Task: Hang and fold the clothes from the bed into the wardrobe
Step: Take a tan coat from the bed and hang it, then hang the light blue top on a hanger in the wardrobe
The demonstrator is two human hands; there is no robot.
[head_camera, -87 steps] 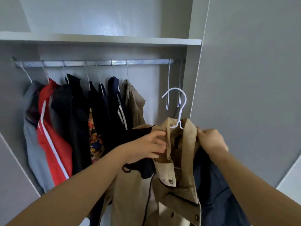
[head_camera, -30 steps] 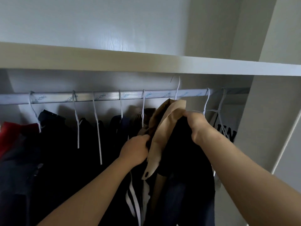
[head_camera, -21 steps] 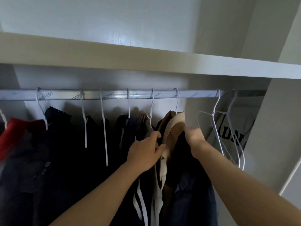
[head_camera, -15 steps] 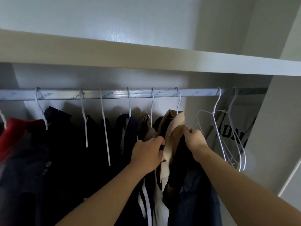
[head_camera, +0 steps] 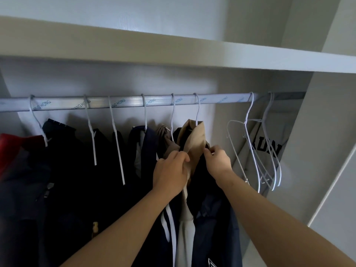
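The wardrobe shelf (head_camera: 173,49) runs across the top. Under it, the rail (head_camera: 125,102) carries dark garments (head_camera: 77,170) from its left end to its middle. The beige coat (head_camera: 194,135) hangs just right of the middle, its white hanger hook (head_camera: 197,106) over the rail. The left hand (head_camera: 170,174) curls round the coat's front edge, and the right hand (head_camera: 218,160) pinches its other side between thumb and forefinger. Empty hangers (head_camera: 258,151) dangle near the rail's right end. This looks like the hanging step, with the coat being squared on its hanger. Next, the 2 hands should let go gently so nothing slips off.
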